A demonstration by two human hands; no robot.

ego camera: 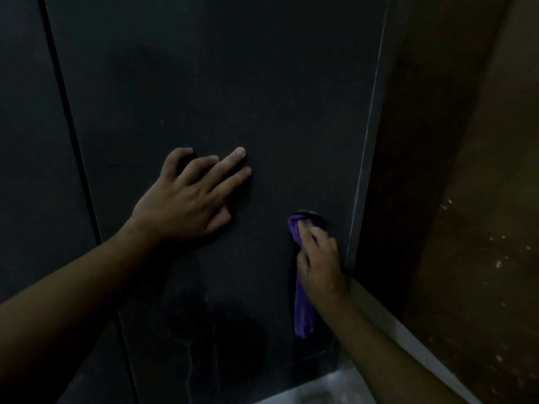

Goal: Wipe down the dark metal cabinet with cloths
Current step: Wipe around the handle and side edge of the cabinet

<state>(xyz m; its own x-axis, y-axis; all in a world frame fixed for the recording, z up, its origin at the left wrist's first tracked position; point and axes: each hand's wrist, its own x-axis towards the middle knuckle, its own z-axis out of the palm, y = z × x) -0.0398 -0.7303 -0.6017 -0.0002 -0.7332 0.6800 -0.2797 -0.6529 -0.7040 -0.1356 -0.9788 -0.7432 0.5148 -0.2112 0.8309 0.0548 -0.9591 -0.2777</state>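
Cloth hangs lengthwise down from right hand — top seemingly against cabinet.

The room is dim. A brown wall stands on the right, with small pale specks on it. A pale strip runs along its foot. Some grey floor shows below.

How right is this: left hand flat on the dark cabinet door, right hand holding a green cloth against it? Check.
Wrong colour: the head view shows a purple cloth. Otherwise right: left hand flat on the cabinet door, right hand holding the cloth against it.
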